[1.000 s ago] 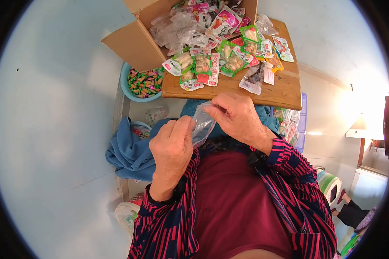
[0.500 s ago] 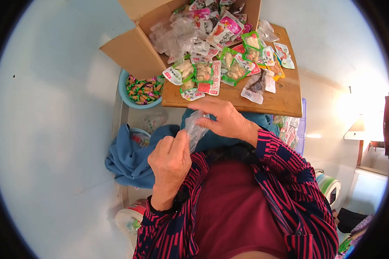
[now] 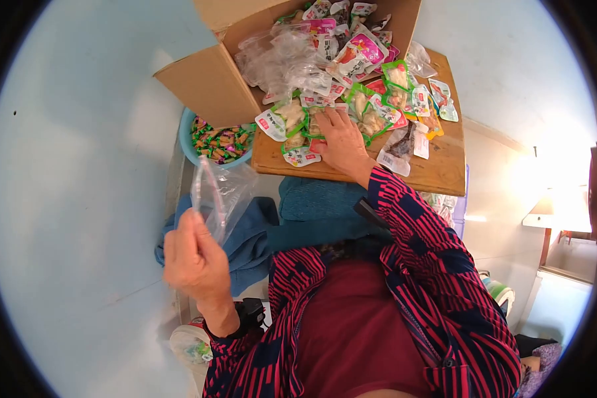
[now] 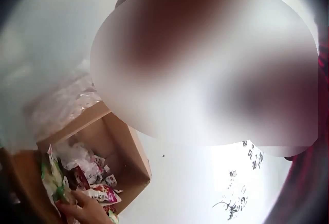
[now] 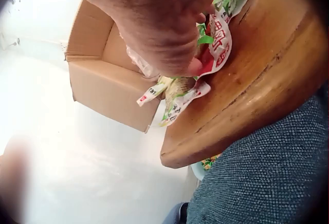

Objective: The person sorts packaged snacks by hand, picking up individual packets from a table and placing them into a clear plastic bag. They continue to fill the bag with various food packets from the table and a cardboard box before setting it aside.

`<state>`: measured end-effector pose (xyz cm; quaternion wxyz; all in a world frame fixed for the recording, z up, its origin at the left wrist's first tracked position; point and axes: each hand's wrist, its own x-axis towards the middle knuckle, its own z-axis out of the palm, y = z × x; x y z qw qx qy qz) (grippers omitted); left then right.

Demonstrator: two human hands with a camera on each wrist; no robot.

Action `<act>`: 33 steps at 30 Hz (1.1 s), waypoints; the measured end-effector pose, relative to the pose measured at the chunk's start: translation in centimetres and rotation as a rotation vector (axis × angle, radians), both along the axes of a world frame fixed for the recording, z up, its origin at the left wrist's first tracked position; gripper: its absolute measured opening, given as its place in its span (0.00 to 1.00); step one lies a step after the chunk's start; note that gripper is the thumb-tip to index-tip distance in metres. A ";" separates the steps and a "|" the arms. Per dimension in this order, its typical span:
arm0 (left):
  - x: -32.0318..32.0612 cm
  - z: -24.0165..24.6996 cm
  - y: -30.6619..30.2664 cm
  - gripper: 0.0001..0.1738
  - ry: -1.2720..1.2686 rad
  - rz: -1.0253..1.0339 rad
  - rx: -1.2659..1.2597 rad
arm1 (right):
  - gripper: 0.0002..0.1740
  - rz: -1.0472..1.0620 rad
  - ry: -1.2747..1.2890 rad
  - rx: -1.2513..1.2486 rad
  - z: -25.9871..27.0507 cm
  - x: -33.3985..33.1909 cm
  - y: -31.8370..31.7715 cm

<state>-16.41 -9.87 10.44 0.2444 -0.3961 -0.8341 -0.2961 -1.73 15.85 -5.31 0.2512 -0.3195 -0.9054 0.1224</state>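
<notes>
In the head view my left hand (image 3: 198, 264) is raised at left, thumb and fingers pinching the lower end of a clear plastic bag (image 3: 229, 192). My right hand (image 3: 346, 147) reaches over the front part of the wooden table, fingers spread and touching a red-and-white packet (image 3: 317, 145) among green-edged food packets (image 3: 371, 120). The right wrist view shows that hand (image 5: 159, 26) from close by, the thumb on the red-and-white packet (image 5: 220, 44); its other fingertips are partly hidden. Far off in the left wrist view, the right hand (image 4: 87, 211) lies at the packets (image 4: 51, 175).
A cardboard box (image 3: 212, 83) holding clear bags (image 3: 282, 63) and packets stands on the wooden table (image 3: 438, 169). Below its left flap is a blue basin (image 3: 187, 136) of small wrapped pieces. Blue cloth (image 3: 245, 249) lies under the left hand; a white bucket (image 3: 191, 345) stands lower left.
The hands have separated. My left hand has moved left with the clear bag, which now stands up from its fingers. My right hand has let go of the bag and moved up onto the packets.
</notes>
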 end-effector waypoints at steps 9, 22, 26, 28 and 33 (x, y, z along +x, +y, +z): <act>5.1 -8.5 2.5 0.05 -0.461 -0.449 -0.105 | 0.20 -0.030 -0.036 0.235 -2.8 -0.5 1.5; 8.5 -10.4 5.2 0.08 -0.848 -0.419 -0.057 | 0.04 -0.061 0.575 0.011 4.9 4.0 0.9; 9.0 -10.4 5.6 0.08 -0.845 -0.424 -0.035 | 0.03 -0.072 0.766 -0.731 7.4 8.7 0.5; 9.4 -10.4 5.8 0.08 -0.850 -0.436 -0.046 | 0.03 -0.018 0.782 -0.887 8.4 11.2 -0.3; 10.2 -10.7 5.9 0.08 -0.695 -0.497 -0.042 | 0.04 0.144 0.282 -1.045 7.8 15.4 -6.4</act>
